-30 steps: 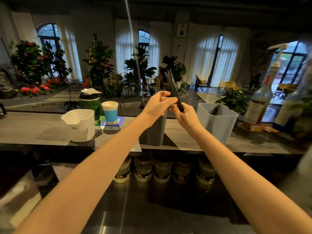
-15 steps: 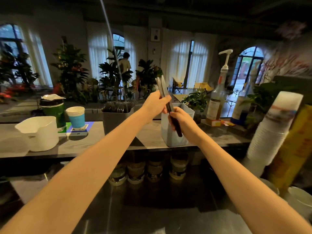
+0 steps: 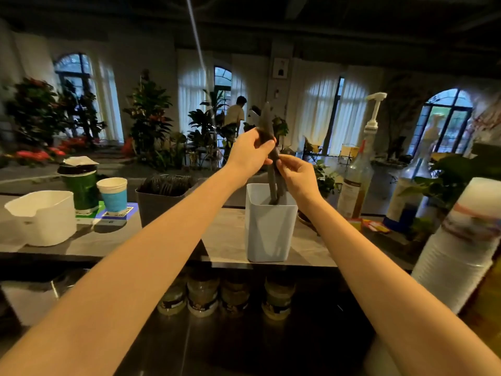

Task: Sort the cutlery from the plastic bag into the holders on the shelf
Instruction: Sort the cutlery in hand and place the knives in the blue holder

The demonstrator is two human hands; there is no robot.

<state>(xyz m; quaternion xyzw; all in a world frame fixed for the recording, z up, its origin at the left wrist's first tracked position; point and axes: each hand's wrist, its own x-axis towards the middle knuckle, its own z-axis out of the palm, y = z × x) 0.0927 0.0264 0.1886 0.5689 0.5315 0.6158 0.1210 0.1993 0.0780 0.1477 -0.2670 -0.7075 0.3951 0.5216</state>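
Dark cutlery (image 3: 266,119) held near-upright: top gripped by left hand (image 3: 250,156), shaft pinched by right hand (image 3: 297,176), tips inside white holder (image 3: 268,234) below.

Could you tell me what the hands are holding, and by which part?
A bundle of dark cutlery: left hand grips its upper part, right hand pinches its middle, lower ends in the pale holder.

- Cutlery (image 3: 266,123): dark plastic, faint sheen.
- Pale holder (image 3: 268,234): smooth matt plastic.
- Dark holder (image 3: 162,210): matt grey plastic.
- Shelf (image 3: 225,240): smooth grey, stone-look, dull finish.
- Counter (image 3: 217,348): polished metal, mirror-glossy.
- Cup (image 3: 113,196): matt paper.
- Jug (image 3: 43,221): white plastic, matt.
- Bottle (image 3: 355,185): clear and glossy, plastic pump on top.
- Cup stack (image 3: 458,256): translucent plastic, ribbed at the rims.
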